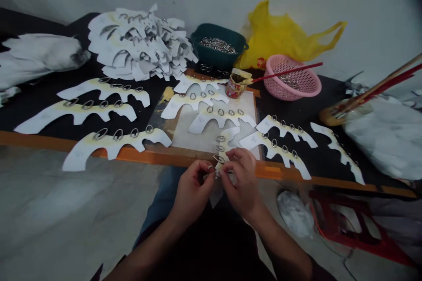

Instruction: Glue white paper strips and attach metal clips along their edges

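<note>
Both hands are together, just off the front edge of the black tabletop (39, 138), which has an orange border. The left hand (193, 191) and right hand (240, 182) pinch a white cut-out piece (227, 140) at the fingertips, close to a metal ring (211, 168) near the piece's lower part. More oval rings run up the piece toward the tabletop. The piece looks light, thin and bendy, while the rings look stiff and possibly slippery. Best hold is probably the plain white part, away from the rings and the yellowish band.

Similar ringed cut-outs (99, 151) lie spread across the tabletop, some on a pale board (186, 138). Toward the back edge are a heap of white offcuts (138, 44), a green tub of metal rings (201, 50), a small can (234, 85), a red-handled brush (286, 72), a pink basket (280, 61) and a yellow plastic bag (280, 35).
</note>
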A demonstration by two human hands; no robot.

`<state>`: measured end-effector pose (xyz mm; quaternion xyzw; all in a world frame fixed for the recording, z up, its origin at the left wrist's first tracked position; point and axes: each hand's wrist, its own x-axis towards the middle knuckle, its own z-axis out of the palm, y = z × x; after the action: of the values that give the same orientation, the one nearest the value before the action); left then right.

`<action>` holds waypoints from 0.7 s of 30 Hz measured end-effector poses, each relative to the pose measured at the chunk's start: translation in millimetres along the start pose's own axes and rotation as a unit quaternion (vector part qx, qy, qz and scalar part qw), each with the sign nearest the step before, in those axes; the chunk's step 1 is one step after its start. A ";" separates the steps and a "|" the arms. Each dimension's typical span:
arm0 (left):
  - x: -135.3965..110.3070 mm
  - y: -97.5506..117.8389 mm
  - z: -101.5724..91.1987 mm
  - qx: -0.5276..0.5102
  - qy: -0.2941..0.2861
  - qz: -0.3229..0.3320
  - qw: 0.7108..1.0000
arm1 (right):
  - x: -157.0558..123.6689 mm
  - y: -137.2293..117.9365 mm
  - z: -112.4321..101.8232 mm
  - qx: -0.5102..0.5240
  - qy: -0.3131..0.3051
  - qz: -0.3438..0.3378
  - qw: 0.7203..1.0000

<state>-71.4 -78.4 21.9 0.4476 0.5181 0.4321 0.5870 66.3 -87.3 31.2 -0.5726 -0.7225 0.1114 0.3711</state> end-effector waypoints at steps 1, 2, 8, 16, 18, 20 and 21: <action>0.4 -0.4 -0.6 0.008 -0.004 0.007 1.000 | 2.2 0.3 -0.5 -0.003 -0.008 -0.007 1.000; 0.8 -0.7 -1.5 0.018 -0.008 0.014 1.000 | 4.4 0.3 -1.1 -0.007 -0.017 -0.014 1.000; 3.6 3.2 -9.4 0.065 -0.048 0.030 0.996 | 11.2 -0.4 -3.3 -0.006 -0.068 -0.029 0.997; 8.5 9.0 -18.8 0.076 -0.100 -0.017 0.992 | 17.5 2.2 -8.1 0.018 -0.143 -0.018 0.989; 13.0 17.8 -22.8 0.071 -0.121 -0.020 0.990 | 27.7 0.2 -14.3 -0.002 -0.190 -0.050 0.981; 19.8 28.8 -26.8 0.069 -0.148 -0.014 0.986 | 40.7 -4.0 -20.2 -0.018 -0.202 -0.082 0.976; 23.6 34.4 -28.6 0.066 -0.159 -0.011 0.985 | 47.1 -7.0 -22.5 -0.019 -0.201 -0.094 0.975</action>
<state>-99.3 -45.5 48.3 0.5423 0.4502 0.3138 0.6362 72.9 -52.7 70.3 -0.4753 -0.8346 0.1750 0.2165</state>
